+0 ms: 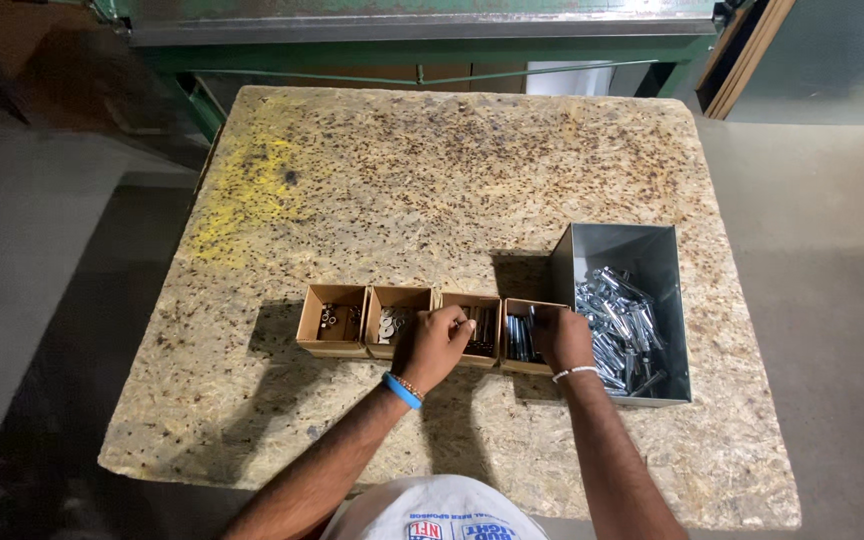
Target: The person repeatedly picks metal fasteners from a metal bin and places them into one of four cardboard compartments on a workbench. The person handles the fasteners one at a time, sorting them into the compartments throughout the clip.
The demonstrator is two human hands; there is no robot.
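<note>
Four small cardboard boxes stand in a row on a chipboard table (432, 180). The first box (331, 320) holds small nuts, the second box (395, 318) holds washers, the third box (479, 325) holds dark bolts, and the fourth box (520, 335) holds shiny bolts. My left hand (434, 345), with a blue wristband, reaches into the third box with fingers curled on its contents. My right hand (562, 338), with a thin bracelet, dips its fingers into the fourth box. Whether either hand grips a part is hidden.
A grey metal bin (652, 262) full of shiny assembled bolts stands right of the boxes. A green metal machine frame (422, 40) lies beyond the table's far edge. Yellow paint marks the table's left part (242, 190). Grey floor surrounds the table.
</note>
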